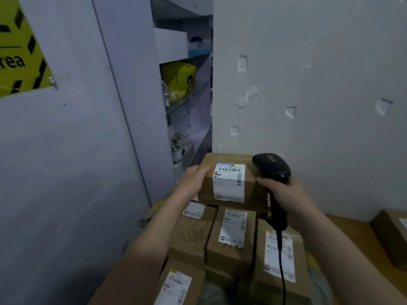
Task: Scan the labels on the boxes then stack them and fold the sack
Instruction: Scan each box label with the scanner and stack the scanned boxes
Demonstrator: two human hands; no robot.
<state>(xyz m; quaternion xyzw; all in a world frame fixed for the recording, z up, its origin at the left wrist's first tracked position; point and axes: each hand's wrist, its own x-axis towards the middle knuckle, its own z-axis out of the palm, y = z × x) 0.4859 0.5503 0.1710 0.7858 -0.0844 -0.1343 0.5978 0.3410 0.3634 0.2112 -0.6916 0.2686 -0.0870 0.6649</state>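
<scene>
White wall (319, 80); left hand (193, 179) seemingly around top box (253, 189), right hand (285, 195) around scanner (272, 166).

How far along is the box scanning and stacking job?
Done: several labelled boxes lie packed together below. In hand: left hand holds the top box, label up; right hand holds the scanner beside it. Left: a box at far right sits apart; no folded sack shows.
</scene>
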